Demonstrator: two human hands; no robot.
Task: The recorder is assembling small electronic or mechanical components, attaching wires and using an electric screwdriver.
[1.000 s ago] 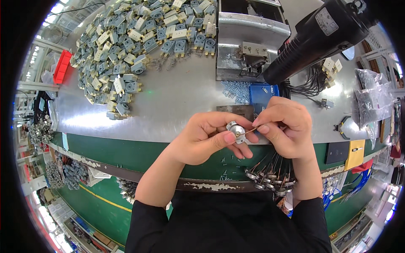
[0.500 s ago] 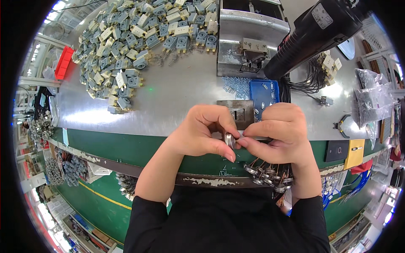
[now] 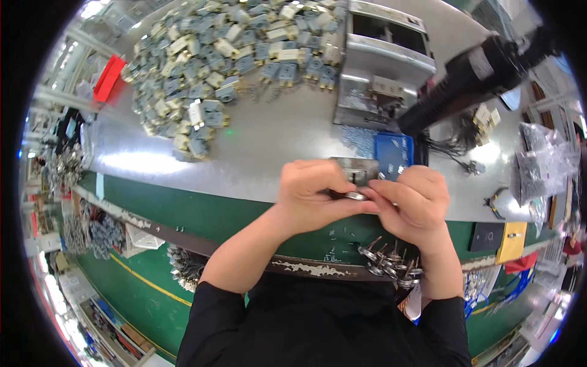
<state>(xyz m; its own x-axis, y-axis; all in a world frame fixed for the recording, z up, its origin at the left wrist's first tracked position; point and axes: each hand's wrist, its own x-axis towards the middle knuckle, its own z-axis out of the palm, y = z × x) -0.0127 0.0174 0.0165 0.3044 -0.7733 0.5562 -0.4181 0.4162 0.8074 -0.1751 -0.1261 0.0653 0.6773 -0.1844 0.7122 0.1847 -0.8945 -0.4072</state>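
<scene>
My left hand [image 3: 313, 194] is closed on a small round metal disc-shaped part [image 3: 356, 196], its shiny rim showing between thumb and fingers. Touching the right side of that disc are the pinched fingertips of my right hand [image 3: 416, 205]; what lies between them is hidden and slightly blurred. Just beyond both hands lies a flat metal block with a slot [image 3: 361, 164], partly covered by my fingers. Several similar round metal parts with thin stems [image 3: 391, 266] lie in a cluster at the near bench edge, by my right forearm.
A big heap of grey and cream switch-like parts [image 3: 244, 46] fills the far left. Behind the metal block are a blue tray [image 3: 393, 153], loose small screws [image 3: 359, 139], a steel fixture [image 3: 373, 73] and a slanting black cylinder [image 3: 452, 82]. Pliers [image 3: 494, 203] lie right.
The disc has tilted from nearly upright to lying almost flat between my hands. The bench has shifted slightly down and right in the view.
</scene>
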